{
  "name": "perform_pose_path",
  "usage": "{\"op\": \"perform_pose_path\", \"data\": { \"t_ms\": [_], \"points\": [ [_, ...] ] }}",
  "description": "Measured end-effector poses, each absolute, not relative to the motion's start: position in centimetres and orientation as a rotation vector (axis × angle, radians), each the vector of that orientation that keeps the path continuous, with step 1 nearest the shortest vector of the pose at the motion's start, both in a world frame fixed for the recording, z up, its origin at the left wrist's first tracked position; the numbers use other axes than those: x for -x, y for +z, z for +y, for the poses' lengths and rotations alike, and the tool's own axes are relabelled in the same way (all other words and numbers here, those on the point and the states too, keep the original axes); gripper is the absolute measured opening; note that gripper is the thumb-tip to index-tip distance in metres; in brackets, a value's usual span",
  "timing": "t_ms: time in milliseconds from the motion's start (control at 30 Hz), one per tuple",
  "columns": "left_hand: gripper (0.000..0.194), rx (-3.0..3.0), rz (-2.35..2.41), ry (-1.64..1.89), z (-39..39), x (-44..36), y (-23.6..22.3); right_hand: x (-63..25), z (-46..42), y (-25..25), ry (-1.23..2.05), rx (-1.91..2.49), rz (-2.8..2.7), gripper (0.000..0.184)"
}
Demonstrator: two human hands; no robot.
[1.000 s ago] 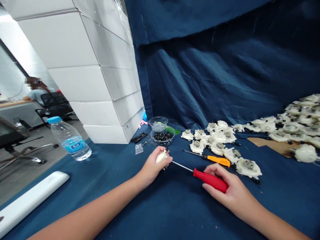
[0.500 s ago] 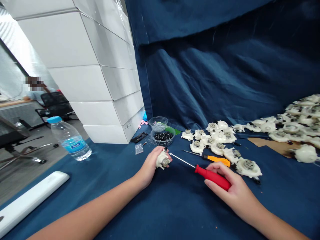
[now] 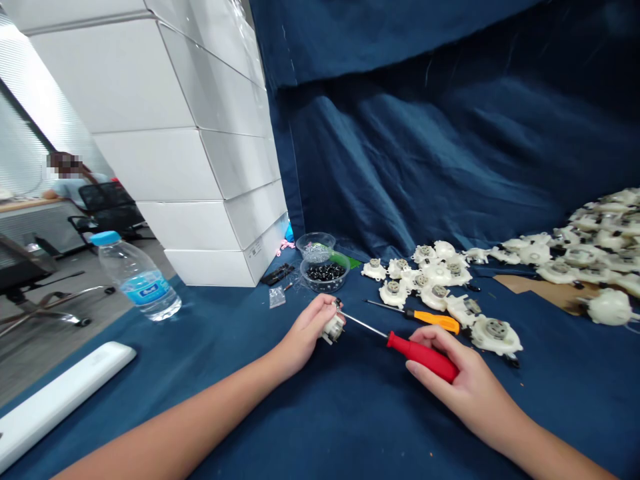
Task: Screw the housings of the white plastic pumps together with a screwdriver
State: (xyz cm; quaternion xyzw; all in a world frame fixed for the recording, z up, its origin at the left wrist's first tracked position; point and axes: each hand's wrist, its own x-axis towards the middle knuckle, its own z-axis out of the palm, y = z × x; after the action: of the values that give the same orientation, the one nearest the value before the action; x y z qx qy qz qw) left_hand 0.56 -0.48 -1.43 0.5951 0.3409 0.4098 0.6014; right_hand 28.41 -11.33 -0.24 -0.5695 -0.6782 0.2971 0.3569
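My left hand (image 3: 307,333) is closed around a small off-white motor unit (image 3: 333,329), its metal motor facing me. A small black piece (image 3: 339,304) shows at the unit's top, by my fingertips. My right hand (image 3: 455,373) grips the red handle of a screwdriver (image 3: 423,357). The metal shaft points left, and its tip is at the black piece; whether it sits in a screw is too small to tell. Behind my right hand lies a second screwdriver with an orange handle (image 3: 436,321), beside several similar white motor units (image 3: 495,333).
Two clear bowls hold black parts (image 3: 326,283) and small silvery bits (image 3: 316,248). White boxes (image 3: 200,233) are stacked at left, near a water bottle (image 3: 145,283) and a long white object (image 3: 65,400). More units are heaped (image 3: 590,257) at right. A person (image 3: 75,183) sits in the background.
My left hand has turned the motor unit, with the fingers now further over its top. The red screwdriver has shifted slightly left, bringing its tip to the black piece.
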Motion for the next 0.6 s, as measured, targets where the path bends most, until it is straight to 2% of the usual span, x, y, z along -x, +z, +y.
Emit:
{"op": "perform_pose_path", "data": {
  "t_ms": [600],
  "points": [
    [0.032, -1.464, 0.774, 0.901, -0.77, -0.49, -0.79, -28.7, -10.94, -0.98, 0.746, 1.463, -1.738, 0.023]
  ]
}}
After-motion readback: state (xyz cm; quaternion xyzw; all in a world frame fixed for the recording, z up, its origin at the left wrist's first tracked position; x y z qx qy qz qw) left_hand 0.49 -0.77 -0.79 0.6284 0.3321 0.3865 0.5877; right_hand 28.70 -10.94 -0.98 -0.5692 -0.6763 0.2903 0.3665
